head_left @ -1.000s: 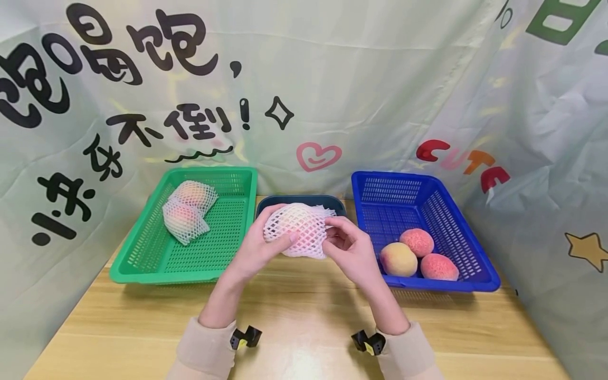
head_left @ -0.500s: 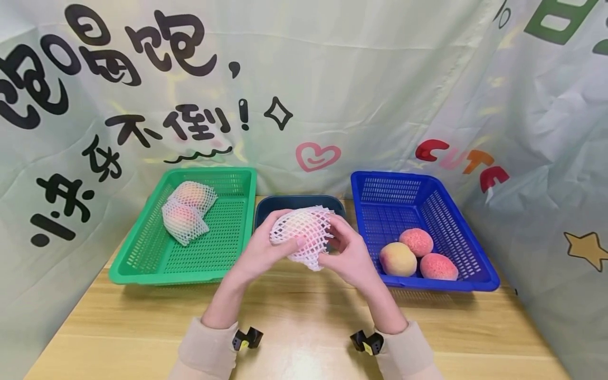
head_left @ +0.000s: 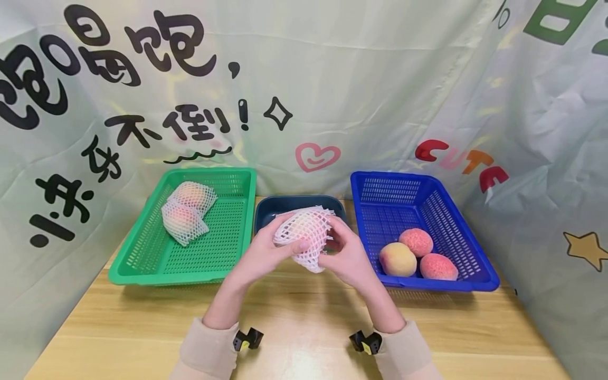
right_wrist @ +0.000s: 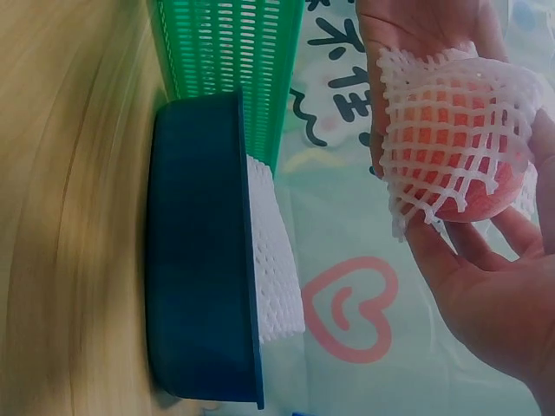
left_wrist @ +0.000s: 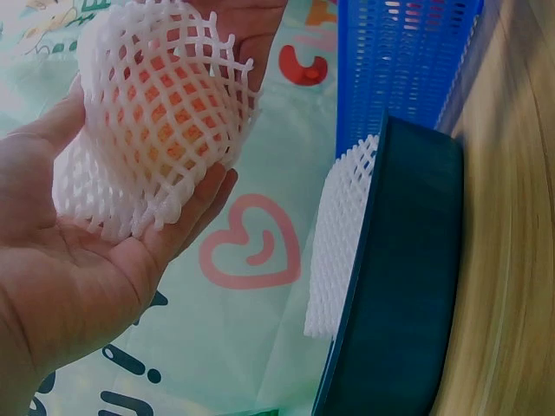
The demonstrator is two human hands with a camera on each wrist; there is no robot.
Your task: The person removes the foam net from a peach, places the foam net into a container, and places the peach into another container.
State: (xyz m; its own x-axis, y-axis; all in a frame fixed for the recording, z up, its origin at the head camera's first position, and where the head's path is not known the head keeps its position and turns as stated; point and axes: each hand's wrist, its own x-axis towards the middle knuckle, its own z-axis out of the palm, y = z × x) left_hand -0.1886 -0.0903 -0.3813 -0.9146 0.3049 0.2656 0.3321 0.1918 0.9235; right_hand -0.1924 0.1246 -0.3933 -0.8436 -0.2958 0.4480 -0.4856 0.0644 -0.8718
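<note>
A peach in a white foam net sleeve (head_left: pixel 302 230) is held up over the front of the small dark blue bin (head_left: pixel 271 207). My left hand (head_left: pixel 267 248) grips it from the left, with the thumb lying across the front of the mesh. On the other side my right hand (head_left: pixel 349 252) holds the right end of the sleeve, fingers behind and thumb low in front. In the right wrist view, part of the pink peach (right_wrist: pixel 473 205) shows bare below the sleeve's ragged edge. More white foam netting (left_wrist: pixel 341 251) sticks up out of the bin in the left wrist view.
To the left stands a green basket (head_left: pixel 223 258) holding two netted peaches (head_left: pixel 185 217). A blue basket (head_left: pixel 389 196) on the right contains a yellowish peach (head_left: pixel 398 259) and two pink peaches (head_left: pixel 439 266). A printed cloth hangs behind the wooden table (head_left: pixel 294 316).
The netted peach has turned and tilted downward on the right, shifting slightly right. My right hand has gone from touching the sleeve's edge to reaching further around it. The baskets stay put.
</note>
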